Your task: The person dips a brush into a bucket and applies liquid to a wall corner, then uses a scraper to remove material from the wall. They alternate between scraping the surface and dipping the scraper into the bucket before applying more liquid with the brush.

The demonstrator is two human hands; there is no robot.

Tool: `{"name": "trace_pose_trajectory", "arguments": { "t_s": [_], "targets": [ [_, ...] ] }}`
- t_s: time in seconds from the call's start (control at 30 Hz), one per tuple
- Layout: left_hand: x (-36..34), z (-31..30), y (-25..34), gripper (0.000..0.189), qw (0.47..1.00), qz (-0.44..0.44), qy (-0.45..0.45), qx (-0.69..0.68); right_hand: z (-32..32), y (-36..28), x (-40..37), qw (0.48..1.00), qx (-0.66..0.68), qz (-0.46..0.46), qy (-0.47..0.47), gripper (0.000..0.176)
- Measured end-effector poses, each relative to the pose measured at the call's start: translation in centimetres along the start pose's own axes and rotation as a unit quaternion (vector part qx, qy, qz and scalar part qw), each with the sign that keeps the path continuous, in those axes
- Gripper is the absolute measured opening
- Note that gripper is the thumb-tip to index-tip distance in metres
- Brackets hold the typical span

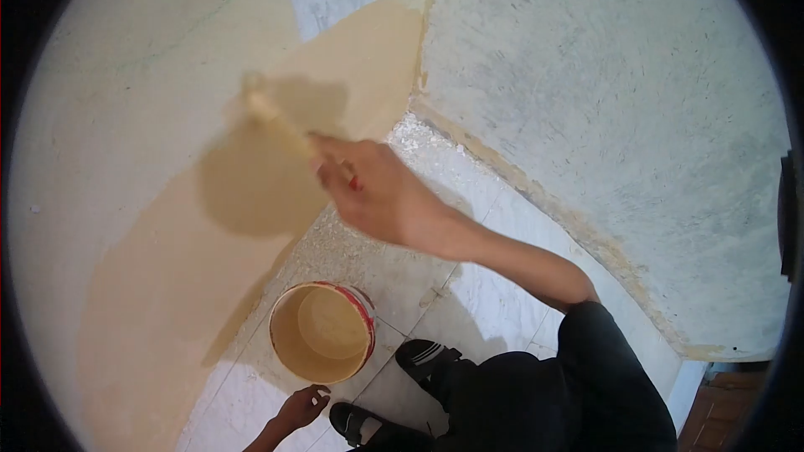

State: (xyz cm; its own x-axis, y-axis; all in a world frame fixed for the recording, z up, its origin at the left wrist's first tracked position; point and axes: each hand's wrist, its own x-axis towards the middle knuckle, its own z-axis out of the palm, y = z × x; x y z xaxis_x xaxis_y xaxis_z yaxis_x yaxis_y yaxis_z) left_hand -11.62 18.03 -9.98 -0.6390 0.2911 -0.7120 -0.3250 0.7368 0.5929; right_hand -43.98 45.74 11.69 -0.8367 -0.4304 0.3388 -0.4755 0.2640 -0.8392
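A paintbrush [272, 115], smeared by motion, extends from my right hand [381, 188], whose fingers are wrapped round its handle. Its pale head is over the wall [159, 234], where a broad, darker tan coat covers the lower part. My hand and the brush cast shadows on that coat. Below, a round bucket [280, 331] with a red-marked rim stands on the tiles, thin cream-coloured liquid inside it. Beside the bucket's lower rim is my left hand [303, 408], its fingers loosely bent and a gap showing between thumb and forefinger.
A rough greyish wall [603, 117] meets the painted wall in a corner. White flakes [419, 138] litter the tiled floor [402, 285] there. My sandalled feet [427, 360] stand close to the bucket. A brown wooden door [724, 410] shows at the lower right.
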Motion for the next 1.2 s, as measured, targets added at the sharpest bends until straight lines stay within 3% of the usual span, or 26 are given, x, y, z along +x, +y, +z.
{"name": "trace_pose_trajectory", "arguments": {
  "t_s": [0.07,0.13,0.2,0.27,0.33,0.47,0.53,0.63,0.7,0.83,1.03,1.07,1.1,1.2],
  "targets": [
    [-0.2,0.1,0.1,0.025,1.0,-0.019,0.011,0.013,-0.3,-1.9,-0.6,0.992,0.092,0.04,-0.074,0.034],
    [-0.6,0.2,0.2,0.025,1.0,-0.023,0.013,0.008,-0.9,-0.7,-0.8,0.987,0.128,0.046,-0.082,0.034],
    [-1.0,0.3,0.5,0.025,0.999,-0.028,0.02,-0.002,-2.2,2.6,-0.5,0.997,0.061,0.046,-0.022,0.033],
    [-1.5,0.5,0.7,0.025,0.998,-0.056,0.004,-0.026,-5.1,5.8,0.6,0.993,-0.011,0.11,0.045,0.032],
    [-2.0,1.5,-1.1,0.025,1.0,-0.023,0.016,-0.015,-6.8,9.2,2.4,0.977,-0.087,0.058,0.187,0.022],
    [-2.0,3.8,-2.4,0.026,0.999,0.027,0.028,-0.036,-5.5,12.2,5.0,0.974,-0.134,0.026,0.179,0.029],
    [-1.8,3.6,-1.6,0.027,0.999,-0.007,-0.022,-0.032,-2.1,10.0,4.6,0.975,-0.125,0.048,0.18,0.031],
    [-1.2,3.8,-2.3,0.028,0.997,0.062,-0.009,-0.044,0.6,4.3,0.3,0.995,0.003,0.067,0.071,0.034],
    [-1.1,3.1,-1.2,0.029,1.0,0.018,-0.013,-0.005,0.8,3.0,-1.7,0.997,0.065,0.016,-0.049,0.035],
    [-0.5,1.2,0.8,0.028,1.0,-0.027,-0.01,0.01,-0.6,1.4,-2.2,0.984,0.077,0.059,-0.149,0.036],
    [-0.7,0.8,0.6,0.027,0.999,-0.003,0.044,0.007,-6.7,11.3,4.0,0.992,-0.085,-0.056,0.078,0.031],
    [-1.1,1.1,0.2,0.027,0.999,-0.007,0.035,0.001,-8.0,11.8,4.7,0.988,-0.109,-0.003,0.105,0.029],
    [-1.2,1.9,-1.5,0.028,0.997,0.046,0.048,-0.025,-9.0,12.2,5.0,0.981,-0.131,0.054,0.133,0.028],
    [-1.2,3.8,-3.7,0.033,1.0,0.029,0.008,0.005,-9.9,15.2,6.6,0.946,-0.223,0.061,0.228,0.017]
  ]
}}
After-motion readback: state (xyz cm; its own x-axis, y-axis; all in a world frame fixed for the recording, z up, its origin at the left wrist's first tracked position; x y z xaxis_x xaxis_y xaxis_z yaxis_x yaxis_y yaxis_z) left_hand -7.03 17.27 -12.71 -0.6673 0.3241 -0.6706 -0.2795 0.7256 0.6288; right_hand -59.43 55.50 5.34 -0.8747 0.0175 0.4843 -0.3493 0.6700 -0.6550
